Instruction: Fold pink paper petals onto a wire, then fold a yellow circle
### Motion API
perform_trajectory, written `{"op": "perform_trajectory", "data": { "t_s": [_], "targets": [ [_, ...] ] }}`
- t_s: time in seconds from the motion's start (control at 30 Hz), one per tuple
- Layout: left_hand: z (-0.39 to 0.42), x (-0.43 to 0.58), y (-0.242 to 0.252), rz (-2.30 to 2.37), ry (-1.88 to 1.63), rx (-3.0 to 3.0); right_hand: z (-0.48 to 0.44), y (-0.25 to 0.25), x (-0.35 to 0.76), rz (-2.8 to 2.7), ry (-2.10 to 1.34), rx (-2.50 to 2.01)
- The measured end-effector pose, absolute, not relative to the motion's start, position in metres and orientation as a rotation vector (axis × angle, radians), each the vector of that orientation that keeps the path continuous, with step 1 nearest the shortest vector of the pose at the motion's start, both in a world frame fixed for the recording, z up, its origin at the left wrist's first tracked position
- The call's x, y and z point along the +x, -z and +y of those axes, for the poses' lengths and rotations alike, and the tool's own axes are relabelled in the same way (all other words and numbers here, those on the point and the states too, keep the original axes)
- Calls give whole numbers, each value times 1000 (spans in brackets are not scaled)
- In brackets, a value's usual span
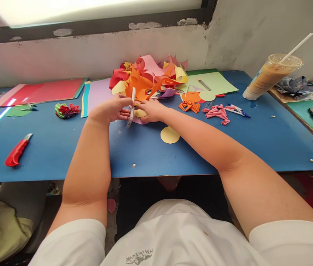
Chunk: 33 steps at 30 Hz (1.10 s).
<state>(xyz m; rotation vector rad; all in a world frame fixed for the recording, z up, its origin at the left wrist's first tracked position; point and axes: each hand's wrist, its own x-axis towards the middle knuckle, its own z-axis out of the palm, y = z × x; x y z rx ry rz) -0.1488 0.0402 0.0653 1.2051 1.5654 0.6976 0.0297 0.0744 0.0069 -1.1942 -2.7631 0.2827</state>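
My left hand (113,109) is closed round a slim pale tool (131,111), which stands nearly upright between its fingers; its exact kind is hard to make out. Just to the right, my right hand (151,111) has its fingers pressed together on a small yellow paper piece (140,113). Under that piece, pinkish-purple paper (140,120) shows on the blue table (145,155). A loose yellow paper circle (170,135) lies below my right wrist. Behind both hands rises a heap of curled orange, pink, red and yellow paper scraps (151,72).
A red-handled knife (16,152) lies at left, near a ruffled flower (67,110) and red sheets (51,92). Pink rolled pieces (217,112), orange ones (189,106), pens (238,109) and a tall drink cup (269,75) are at right. A person's clothing shows lower left.
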Motion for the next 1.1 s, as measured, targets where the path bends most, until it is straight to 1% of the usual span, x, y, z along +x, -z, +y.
{"op": "perform_trajectory", "data": {
  "t_s": [0.27,0.43,0.7,0.83,0.9,1.0,1.1],
  "targets": [
    [44,-156,-66,1602,-740,1212,65,-8,16,-2732,-194,-1248],
    [43,-153,-63,1587,-694,1221,72,-14,14,-2765,-224,-1259],
    [44,-144,-58,1605,-675,1277,76,-8,30,-2738,-65,-1226],
    [35,-137,-56,1646,-659,1404,58,-6,40,-2769,121,-1115],
    [29,-129,-53,1683,-645,1506,48,-7,55,-2759,149,-1139],
    [21,-114,-46,1704,-661,1646,33,-9,90,-2722,128,-1290],
    [17,-99,-40,1835,-617,1933,20,-9,130,-2668,-25,-1371]
  ]
}}
